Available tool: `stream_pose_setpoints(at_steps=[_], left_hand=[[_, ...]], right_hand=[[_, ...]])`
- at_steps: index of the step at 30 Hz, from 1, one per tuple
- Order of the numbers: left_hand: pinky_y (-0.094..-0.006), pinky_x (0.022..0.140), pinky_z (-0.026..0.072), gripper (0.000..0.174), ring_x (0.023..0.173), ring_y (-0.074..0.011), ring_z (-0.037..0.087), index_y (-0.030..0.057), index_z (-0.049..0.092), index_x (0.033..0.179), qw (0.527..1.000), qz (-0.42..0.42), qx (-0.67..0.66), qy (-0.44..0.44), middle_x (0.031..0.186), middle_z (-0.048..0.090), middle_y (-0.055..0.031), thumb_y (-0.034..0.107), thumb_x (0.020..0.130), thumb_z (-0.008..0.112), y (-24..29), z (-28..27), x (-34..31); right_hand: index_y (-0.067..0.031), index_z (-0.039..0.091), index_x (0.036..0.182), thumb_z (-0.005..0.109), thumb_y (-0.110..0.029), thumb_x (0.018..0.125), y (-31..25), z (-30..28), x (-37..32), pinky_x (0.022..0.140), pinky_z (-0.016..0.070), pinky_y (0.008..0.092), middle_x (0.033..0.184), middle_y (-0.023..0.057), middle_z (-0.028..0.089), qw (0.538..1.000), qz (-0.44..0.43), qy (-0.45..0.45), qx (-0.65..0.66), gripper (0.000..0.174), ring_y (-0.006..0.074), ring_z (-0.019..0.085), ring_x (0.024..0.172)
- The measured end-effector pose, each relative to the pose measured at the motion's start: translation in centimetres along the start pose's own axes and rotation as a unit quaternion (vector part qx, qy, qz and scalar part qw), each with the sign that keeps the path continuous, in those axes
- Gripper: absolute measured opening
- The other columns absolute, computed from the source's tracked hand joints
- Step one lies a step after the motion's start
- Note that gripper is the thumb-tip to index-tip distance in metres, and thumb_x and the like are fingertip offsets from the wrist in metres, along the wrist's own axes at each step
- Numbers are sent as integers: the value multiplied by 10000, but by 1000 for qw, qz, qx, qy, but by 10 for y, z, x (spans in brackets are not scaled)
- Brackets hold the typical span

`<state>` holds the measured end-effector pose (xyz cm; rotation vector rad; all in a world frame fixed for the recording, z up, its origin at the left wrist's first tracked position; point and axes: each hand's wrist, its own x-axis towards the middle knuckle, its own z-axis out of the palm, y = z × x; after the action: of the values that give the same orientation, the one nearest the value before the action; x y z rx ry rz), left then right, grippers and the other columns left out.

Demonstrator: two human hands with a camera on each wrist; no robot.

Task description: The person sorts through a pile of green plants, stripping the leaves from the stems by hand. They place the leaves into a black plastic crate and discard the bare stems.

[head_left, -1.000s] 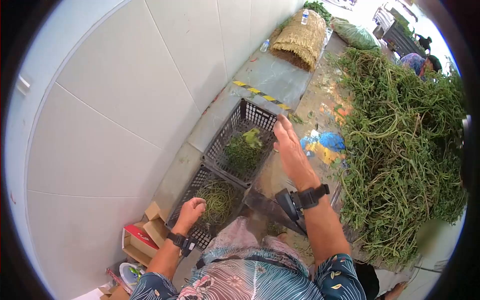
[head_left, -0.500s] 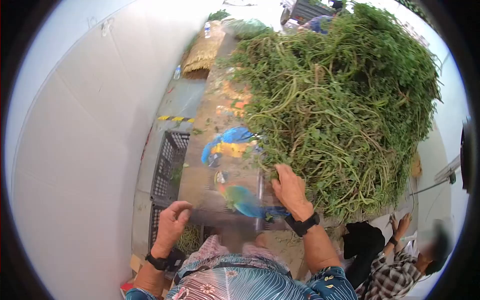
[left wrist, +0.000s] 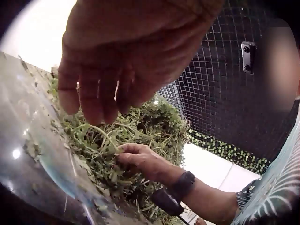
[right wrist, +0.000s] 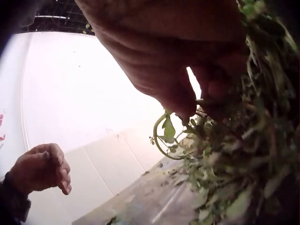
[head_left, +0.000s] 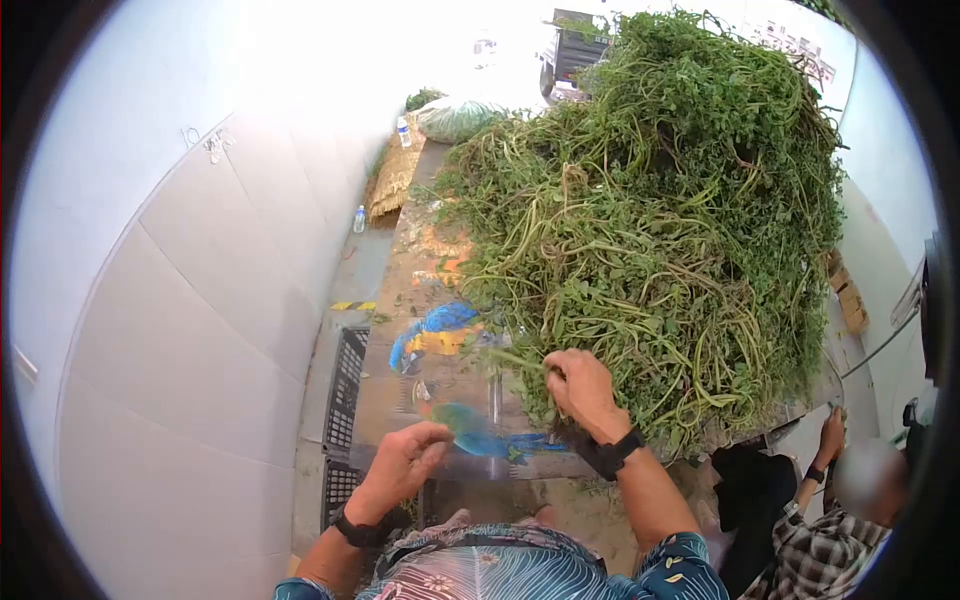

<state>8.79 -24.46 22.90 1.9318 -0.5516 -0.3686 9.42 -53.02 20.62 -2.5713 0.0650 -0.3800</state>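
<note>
A large heap of leafy green stems (head_left: 660, 250) covers much of the table (head_left: 385, 415), whose top shows a picture of parrots (head_left: 440, 330). At the heap's near left edge, my right hand (head_left: 588, 390) pinches a green stem (head_left: 518, 361) between thumb and fingers; the stem points left over the tabletop. In the right wrist view part of a curved stem (right wrist: 156, 140) with small leaves hangs beside those fingers. My left hand (head_left: 402, 468) hovers over the table's front edge, empty, its fingers loosely bent, apart from the heap.
Black plastic crates (head_left: 346, 385) stand on the floor left of the table, beside a pale wall (head_left: 220, 380). A person in a plaid shirt (head_left: 830, 545) is at the right. Water bottles (head_left: 403, 131), a straw mat (head_left: 392, 180) and a green bag (head_left: 455, 120) lie toward the back.
The head view has swung from the crates toward the heap. My right hand has come down to the heap and now pinches a stem; my left hand has moved from over a crate to the table's front.
</note>
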Motion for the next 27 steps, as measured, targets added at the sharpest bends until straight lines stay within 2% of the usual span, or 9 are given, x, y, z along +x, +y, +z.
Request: stream_pose_setpoints(at_steps=[2, 7, 11, 14, 15, 18, 21, 24, 27], left_hand=[[-258, 738, 468, 144, 808, -126, 585, -30, 604, 943, 1000, -3, -7, 7, 861, 635, -69, 47, 838, 542, 12, 1, 3], [-262, 720, 474, 144, 800, -129, 593, -23, 612, 941, 999, 33, 27, 4, 875, 643, -74, 53, 837, 547, 29, 7, 14], [-265, 698, 478, 139, 778, -127, 595, -14, 617, 939, 998, 55, 27, 6, 879, 644, -73, 56, 839, 550, 36, 14, 20], [-262, 690, 478, 126, 769, -125, 599, -8, 619, 931, 995, 91, 20, 20, 878, 645, -74, 54, 842, 556, 43, 15, 26], [-261, 690, 479, 121, 769, -125, 601, -6, 620, 928, 995, 99, 14, 23, 878, 645, -75, 53, 842, 559, 45, 15, 27], [-261, 708, 476, 100, 799, -125, 605, 4, 623, 914, 990, 117, -7, 77, 872, 643, -78, 48, 844, 566, 63, 4, 31], [-278, 673, 477, 104, 751, -193, 622, 23, 626, 893, 970, 199, 28, 139, 833, 639, -121, 10, 795, 594, 91, -7, 32], [-286, 678, 483, 103, 761, -221, 625, 27, 628, 882, 941, 284, 37, 182, 845, 640, -111, 18, 781, 607, 115, -10, 37], [-297, 689, 490, 133, 776, -246, 625, 27, 629, 897, 920, 334, 109, 177, 860, 642, -102, 39, 764, 626, 123, -2, 56]], right_hand=[[-66, 634, 897, 585, -124, 728, -5, -14, 12, 709, 463, 415, 841, 129, 616, 997, -11, 45, 59, 185, 317, 570, 828], [-10, 579, 890, 592, -100, 806, -19, -48, 36, 543, 406, 235, 782, 35, 608, 959, 52, 53, 273, 124, 76, 494, 614], [-53, 557, 907, 588, -152, 856, -34, -77, 47, 507, 360, 176, 802, 29, 614, 787, 120, 57, 603, 115, 40, 456, 588], [-49, 566, 908, 590, -186, 869, -33, -73, 48, 505, 375, 193, 794, 20, 615, 838, 113, 36, 532, 145, 43, 473, 599], [25, 574, 1015, 574, -198, 863, -30, -71, 47, 654, 440, 244, 863, 69, 635, 861, 104, 13, 498, 270, 111, 571, 737], [24, 593, 986, 581, -192, 854, -32, -71, 41, 655, 438, 249, 859, 62, 635, 865, 87, 10, 494, 254, 107, 572, 730], [-32, 622, 932, 621, -182, 828, -40, -86, 34, 625, 428, 262, 760, 27, 604, 936, 88, -33, 338, 182, 111, 536, 687], [-43, 647, 899, 659, -156, 774, -51, -98, 24, 656, 447, 319, 737, 54, 604, 988, -97, -3, 124, 169, 182, 547, 691], [-85, 649, 869, 657, -132, 728, -57, -95, 21, 677, 450, 358, 729, 84, 617, 969, -228, 5, 99, 149, 267, 559, 707]])
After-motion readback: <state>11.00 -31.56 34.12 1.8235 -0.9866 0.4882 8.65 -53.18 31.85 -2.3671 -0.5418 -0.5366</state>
